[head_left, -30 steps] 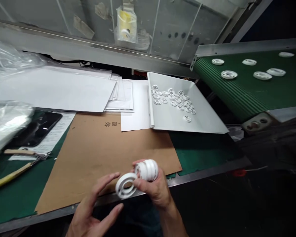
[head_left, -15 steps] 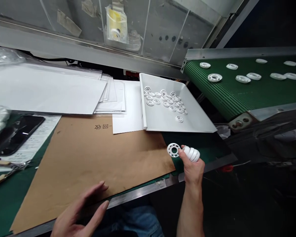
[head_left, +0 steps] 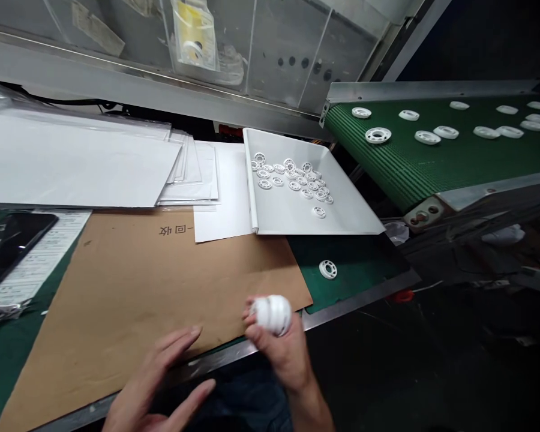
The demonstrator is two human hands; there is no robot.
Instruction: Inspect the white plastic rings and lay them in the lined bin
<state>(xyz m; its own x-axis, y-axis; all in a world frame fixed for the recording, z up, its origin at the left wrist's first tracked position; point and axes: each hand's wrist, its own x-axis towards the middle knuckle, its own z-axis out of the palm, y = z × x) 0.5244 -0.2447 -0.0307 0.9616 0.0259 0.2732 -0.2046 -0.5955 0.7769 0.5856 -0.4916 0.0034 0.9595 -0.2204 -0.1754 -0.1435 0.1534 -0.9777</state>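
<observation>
I am holding a small stack of white rings point(head_left: 272, 314) in my right hand point(head_left: 282, 348), low in the middle of the frame. My grip there is closed tight around the stack, with my fingers curling under it. The stack is sitting just over the front edge of the bench point(head_left: 360, 294), near the lower right corner of a big brown cardboard sheet point(head_left: 153, 282). My left hand point(head_left: 155, 390) is resting at the bottom of the frame, a little to the left of my right hand. Its grip is open and is holding nothing, with the fingers spread flat by the bench edge. One single white ring point(head_left: 327, 269) is lying alone on the green mat point(head_left: 355, 264), to the upper right of my right hand and well apart from it. Above that ring, a white tray point(head_left: 288, 216) is sitting with many little white rings point(head_left: 292, 177) bunched near its top. In the upper right of the frame, a green belt point(head_left: 414, 168) is carrying more white rings point(head_left: 378, 135) in a row. White paper sheets point(head_left: 72, 162) are piled in the upper left. A dark phone point(head_left: 4, 246) is lying at the left edge.
</observation>
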